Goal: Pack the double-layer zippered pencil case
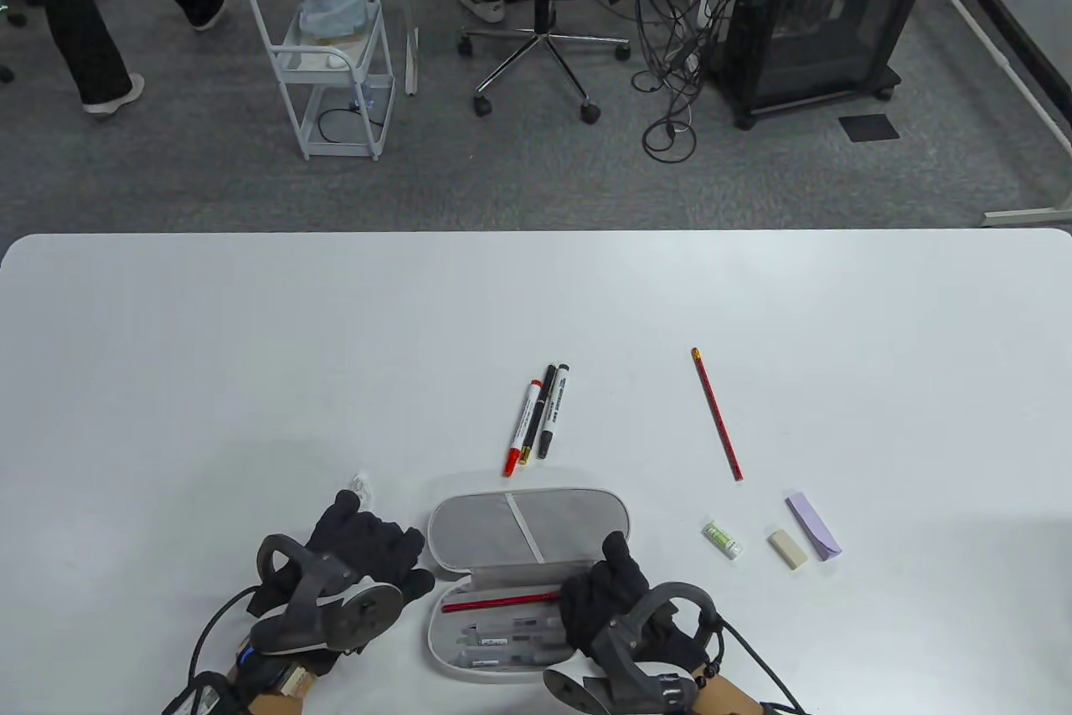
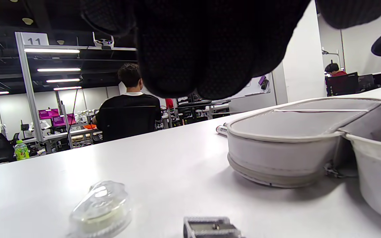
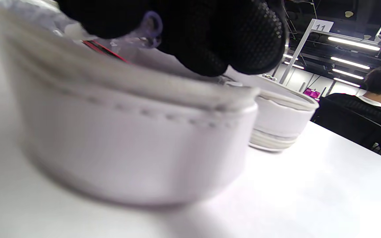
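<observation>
While the open grey oval pencil case (image 1: 528, 527) lies on the white counter (image 1: 251, 347), the right hand (image 1: 605, 594) reaches inside, grip hidden; the left hand (image 1: 360, 552) rests beside, curled, grip unclear.

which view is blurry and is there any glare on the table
Right wrist view: the near wall of the pencil case is soft and out of focus, the background sharper. Left wrist view: crisp, with sheen on the table. Table view: sharp, evenly lit, faint shadows under the hands.
</observation>
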Available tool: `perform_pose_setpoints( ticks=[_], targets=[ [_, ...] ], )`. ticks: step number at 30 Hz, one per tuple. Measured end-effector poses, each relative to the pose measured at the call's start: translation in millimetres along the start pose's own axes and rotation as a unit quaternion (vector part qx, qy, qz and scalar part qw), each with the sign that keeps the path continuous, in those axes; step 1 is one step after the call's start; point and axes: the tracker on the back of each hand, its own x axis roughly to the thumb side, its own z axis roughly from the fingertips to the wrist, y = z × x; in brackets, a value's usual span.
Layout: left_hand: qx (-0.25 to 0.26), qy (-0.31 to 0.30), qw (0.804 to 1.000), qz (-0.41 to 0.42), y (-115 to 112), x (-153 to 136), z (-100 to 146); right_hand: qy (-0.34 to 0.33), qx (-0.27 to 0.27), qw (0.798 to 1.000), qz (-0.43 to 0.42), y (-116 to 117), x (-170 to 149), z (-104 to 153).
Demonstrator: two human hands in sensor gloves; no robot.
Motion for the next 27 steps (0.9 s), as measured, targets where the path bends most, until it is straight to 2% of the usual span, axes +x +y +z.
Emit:
perform_pose_setpoints(
  ticks=[6,13,16,20,24,27],
  targets=[
    [-0.008,0.006,1.000,0.002,-1.5,1.2,-0.2,0.012,0.010,1.000,0.016,-1.3,-2.4,0.6],
    [0.004,0.007,1.000,-0.011,2.2,13.8,-4.5,0.030,-0.004,1.000,-0.006,-9.7,-12.0,4.4],
    [-0.006,0.020,1.000,-0.008,0.3,15.5,-12.3,0.033,-0.003,0.999,-0.017,-10.8,-14.9,5.1],
    [-0.028,0.028,0.999,-0.027,-1.4,20.6,-30.9,0.036,-0.008,0.999,-0.028,-13.6,-16.0,4.9],
    [-0.074,0.052,0.994,-0.066,-5.5,22.8,-65.7,0.040,-0.021,0.999,-0.026,-18.9,-17.4,7.0],
    [-0.119,0.090,0.986,-0.075,-14.2,22.2,-102.1,0.051,-0.027,0.998,0.006,-21.6,-19.8,9.1]
  ],
)
